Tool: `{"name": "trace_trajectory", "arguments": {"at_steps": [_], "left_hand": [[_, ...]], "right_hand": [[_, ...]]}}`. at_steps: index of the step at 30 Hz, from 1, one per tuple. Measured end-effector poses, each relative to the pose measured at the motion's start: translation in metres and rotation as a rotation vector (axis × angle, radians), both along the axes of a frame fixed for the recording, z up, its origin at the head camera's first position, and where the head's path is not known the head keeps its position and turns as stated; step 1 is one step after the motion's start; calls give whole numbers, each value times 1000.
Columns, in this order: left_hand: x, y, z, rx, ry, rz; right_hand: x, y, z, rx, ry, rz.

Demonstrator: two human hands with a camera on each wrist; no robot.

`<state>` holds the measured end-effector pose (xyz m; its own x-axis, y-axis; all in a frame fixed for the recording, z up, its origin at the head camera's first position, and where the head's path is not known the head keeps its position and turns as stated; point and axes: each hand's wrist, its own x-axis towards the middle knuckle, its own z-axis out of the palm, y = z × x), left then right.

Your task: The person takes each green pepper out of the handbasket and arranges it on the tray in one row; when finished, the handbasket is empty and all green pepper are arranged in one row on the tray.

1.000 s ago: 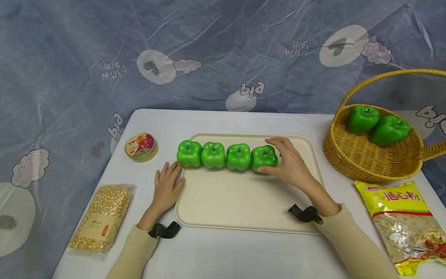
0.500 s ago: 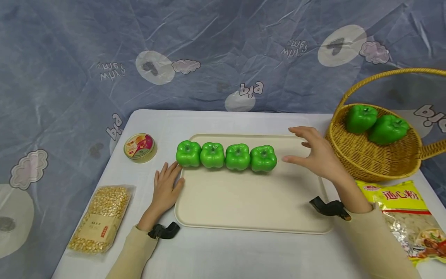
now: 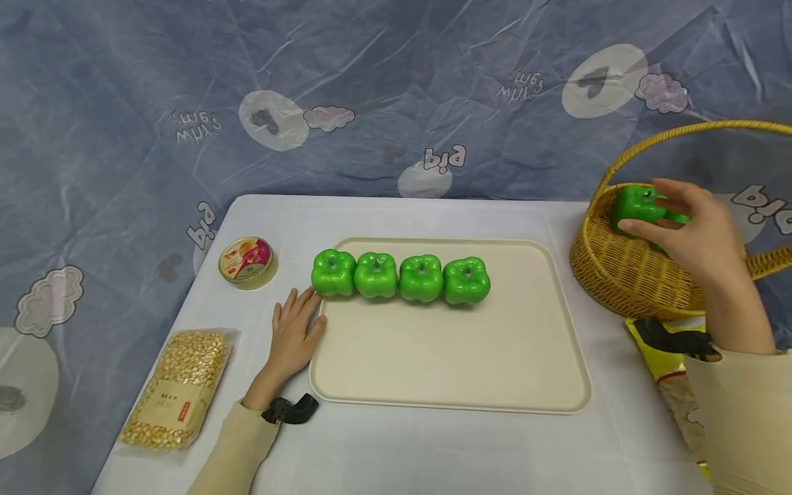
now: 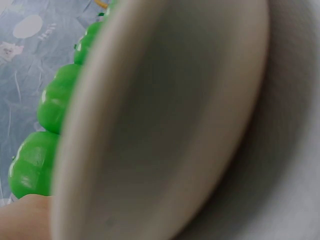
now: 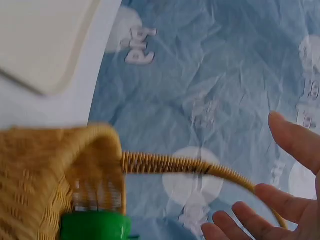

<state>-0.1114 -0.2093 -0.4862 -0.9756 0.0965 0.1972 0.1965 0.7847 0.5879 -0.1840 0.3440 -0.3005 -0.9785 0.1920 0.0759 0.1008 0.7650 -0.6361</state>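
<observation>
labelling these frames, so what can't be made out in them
Head: right pepper in the basket, mostly behind the right hand.
Head: yellow bag, mostly behind the right sleeve.
Head: basket handle, cut off by the right edge.
Left wrist: left hand, mostly cut off by the bottom-left corner.

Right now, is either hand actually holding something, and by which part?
Nothing is held. The right hand is open near a green pepper in the basket; the left hand lies at the left edge of the tray.
</observation>
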Motion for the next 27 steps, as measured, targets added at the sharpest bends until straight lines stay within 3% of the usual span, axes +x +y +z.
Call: {"name": "trace_trajectory", "arguments": {"at_steps": [8,14,21,27], "left_hand": [[-1,1,0,-10,25,6],[0,1,0,-13,26,4],[0,1,-2,-12,36,8],[0,1,-2,-7,24,5]], "right_hand": [[-31,40,8,-100,41,-240],[-59,59,10,-174,43,-336],[-85,74,2,-263,4,-324],[-95,79,-9,-282,-57,-294]]}}
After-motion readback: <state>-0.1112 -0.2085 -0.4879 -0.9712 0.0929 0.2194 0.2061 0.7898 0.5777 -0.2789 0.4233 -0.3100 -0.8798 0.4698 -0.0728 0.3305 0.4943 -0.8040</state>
